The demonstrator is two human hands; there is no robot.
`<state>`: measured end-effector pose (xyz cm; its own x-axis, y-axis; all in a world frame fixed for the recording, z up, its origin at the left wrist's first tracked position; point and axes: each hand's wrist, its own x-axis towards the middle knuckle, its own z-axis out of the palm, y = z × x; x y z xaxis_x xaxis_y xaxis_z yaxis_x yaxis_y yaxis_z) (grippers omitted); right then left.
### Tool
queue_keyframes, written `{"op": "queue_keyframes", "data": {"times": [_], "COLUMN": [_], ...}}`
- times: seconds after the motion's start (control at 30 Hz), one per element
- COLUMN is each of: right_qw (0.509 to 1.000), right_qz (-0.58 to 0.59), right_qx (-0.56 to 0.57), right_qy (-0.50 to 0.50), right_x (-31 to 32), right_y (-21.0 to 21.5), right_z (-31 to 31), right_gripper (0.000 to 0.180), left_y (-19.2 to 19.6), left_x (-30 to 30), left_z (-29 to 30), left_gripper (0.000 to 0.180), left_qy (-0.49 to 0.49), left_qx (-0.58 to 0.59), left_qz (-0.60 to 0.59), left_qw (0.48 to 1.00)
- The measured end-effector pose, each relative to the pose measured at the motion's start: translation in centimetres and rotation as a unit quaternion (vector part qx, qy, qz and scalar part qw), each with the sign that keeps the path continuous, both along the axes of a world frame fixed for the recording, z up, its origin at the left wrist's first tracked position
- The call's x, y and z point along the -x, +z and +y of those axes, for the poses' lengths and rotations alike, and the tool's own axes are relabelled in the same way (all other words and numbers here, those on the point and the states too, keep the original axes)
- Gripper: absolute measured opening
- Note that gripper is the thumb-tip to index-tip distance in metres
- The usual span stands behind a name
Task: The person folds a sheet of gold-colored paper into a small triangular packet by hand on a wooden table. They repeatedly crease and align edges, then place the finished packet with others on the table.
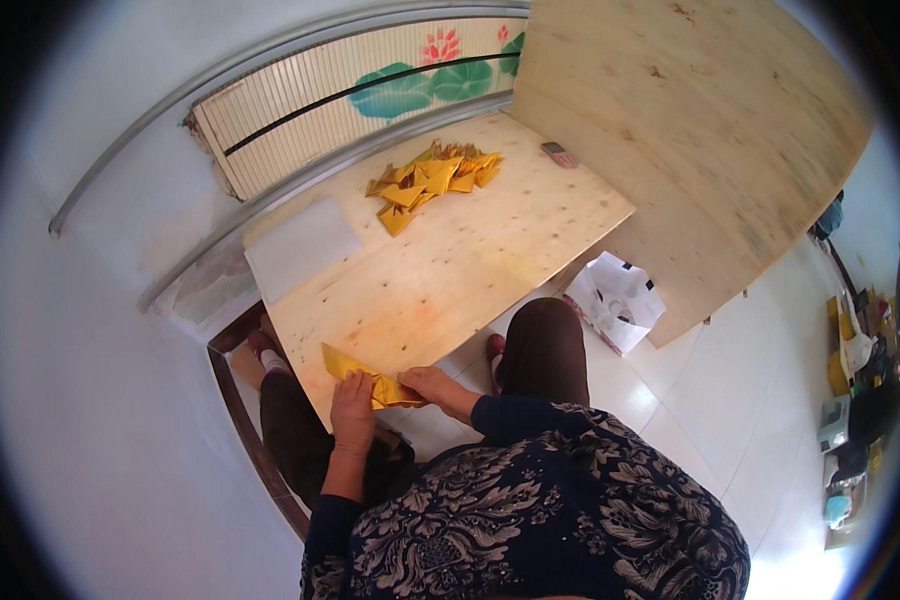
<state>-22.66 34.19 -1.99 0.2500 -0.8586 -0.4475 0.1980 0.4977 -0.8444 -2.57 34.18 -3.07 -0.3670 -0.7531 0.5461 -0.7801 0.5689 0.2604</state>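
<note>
In the head view, our left hand (352, 405) lies fingers-down on the gold paper (383, 387) at the near edge of the table (410, 300), its grip unclear, our right hand (435, 386) pinches one end, and, seemingly mid-fold, we next need steady pressure.

The top (530, 510) is navy with big, pale leafy swirls (630, 500) and plain cuffs (489, 412) — below it, dark brown trousers (547, 355), a light sock (275, 362) and reddish shoes (496, 347).

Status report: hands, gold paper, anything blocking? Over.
Left hand and right hand on gold paper. Paper at near end of table. Folded gold pieces heaped farther back, not in the way.
</note>
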Motion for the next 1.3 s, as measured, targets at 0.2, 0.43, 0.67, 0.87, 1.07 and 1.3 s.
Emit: {"op": "queue_keyframes", "data": {"times": [0.2, 0.43, 0.67, 0.87, 1.07, 1.3], "right_qw": [0.969, 0.723, 0.630, 0.638, 0.596, 0.562], "right_qz": [0.170, 0.452, 0.411, 0.356, 0.389, 0.481], "right_qx": [0.182, 0.521, 0.649, 0.674, 0.702, 0.654], "right_qy": [-0.001, 0.021, 0.111, 0.107, -0.001, 0.156], "right_x": [0.2, 0.9, -1.3, -3.6, -4.1, -3.1], "right_y": [-1.0, -0.3, 1.3, 1.6, 4.8, -0.1], "right_z": [0.2, 1.7, -1.4, -3.6, -7.3, -7.1], "right_gripper": [0.024, 0.044, 0.044, 0.041, 0.037, 0.034], "left_y": [1.7, -0.4, 0.2, 1.6, 5.3, 2.4], "left_x": [-1.4, -2.0, -2.3, -2.8, -3.3, -4.1], "left_z": [-0.4, 1.5, 1.8, -0.5, -5.6, -4.3], "left_gripper": [0.026, 0.030, 0.031, 0.031, 0.034, 0.045], "left_qy": [-0.045, -0.037, -0.003, 0.001, 0.023, 0.032], "left_qx": [0.024, -0.026, -0.071, -0.018, 0.138, -0.073], "left_qz": [0.043, 0.027, 0.149, 0.128, 0.045, -0.134], "left_qw": [0.998, 0.999, 0.986, 0.992, 0.989, 0.988]}}
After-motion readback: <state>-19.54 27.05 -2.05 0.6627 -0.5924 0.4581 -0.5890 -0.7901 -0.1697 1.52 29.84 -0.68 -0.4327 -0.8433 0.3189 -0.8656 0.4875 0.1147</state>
